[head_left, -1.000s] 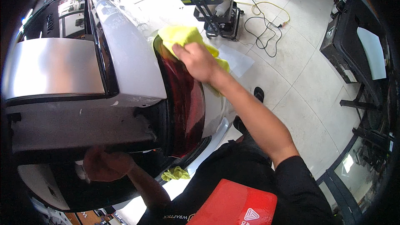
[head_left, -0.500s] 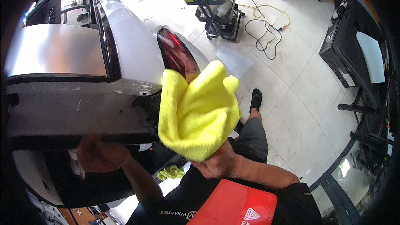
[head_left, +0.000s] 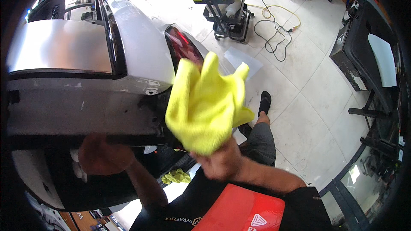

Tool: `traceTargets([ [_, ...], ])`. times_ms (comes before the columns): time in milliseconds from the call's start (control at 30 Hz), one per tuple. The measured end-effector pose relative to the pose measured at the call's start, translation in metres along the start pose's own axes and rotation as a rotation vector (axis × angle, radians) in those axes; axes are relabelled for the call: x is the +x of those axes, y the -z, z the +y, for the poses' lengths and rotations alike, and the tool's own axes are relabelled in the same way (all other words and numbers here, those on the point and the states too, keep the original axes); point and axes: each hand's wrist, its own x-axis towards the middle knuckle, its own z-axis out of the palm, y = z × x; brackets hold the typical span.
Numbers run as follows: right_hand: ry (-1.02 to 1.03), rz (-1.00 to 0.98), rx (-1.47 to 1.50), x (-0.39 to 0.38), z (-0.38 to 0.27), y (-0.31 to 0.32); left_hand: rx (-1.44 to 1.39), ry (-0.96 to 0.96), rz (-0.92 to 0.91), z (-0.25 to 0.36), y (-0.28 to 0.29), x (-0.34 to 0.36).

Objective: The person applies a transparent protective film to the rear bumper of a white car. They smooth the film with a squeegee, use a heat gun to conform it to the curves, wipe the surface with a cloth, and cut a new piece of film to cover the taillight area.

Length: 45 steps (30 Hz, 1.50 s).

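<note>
My right hand [head_left: 220, 162] grips a bunched yellow microfiber cloth [head_left: 205, 107], its folds standing up above the fingers. Behind the cloth is the rear corner of a silver-grey car [head_left: 137, 42] with a red tail light [head_left: 183, 45], partly covered. Whether the cloth touches the car is unclear. My left hand [head_left: 102, 156] looks dim, as if seen through dark glass, at the lower edge of the car's dark rear panel [head_left: 81, 109]. Its fingers are hard to make out. A second yellow cloth [head_left: 176, 176] lies crumpled near my left forearm.
A black tool cart [head_left: 220, 6] with trays stands beyond the car. Cables [head_left: 274, 34] and a translucent sheet [head_left: 243, 62] lie on the tiled floor [head_left: 310, 119]. At the right, a black case [head_left: 364, 47] carries a white sheet [head_left: 382, 60]. A red pouch [head_left: 242, 209] hangs at my chest.
My right hand and the yellow cloth have shifted slightly upward, and the cloth's folds have changed shape. The view has moved a little. My left hand stays nearly where it was.
</note>
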Motion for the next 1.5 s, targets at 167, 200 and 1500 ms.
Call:
traceTargets([
  [167, 0.003, 0.022, -0.138, 0.011, 0.013, 0.002, -0.413, 0.17, 0.151, 0.015, -0.016, 0.005],
  [200, -0.027, 0.1, -0.153, 0.036, 0.025, 0.006, -0.323, 0.112, 0.123, 0.001, -0.012, 0.004],
  [1500, -0.014, 0.173, 0.203, 0.071, 0.071, -0.009, -0.257, 0.102, 0.051, 0.018, -0.004, 0.015],
])
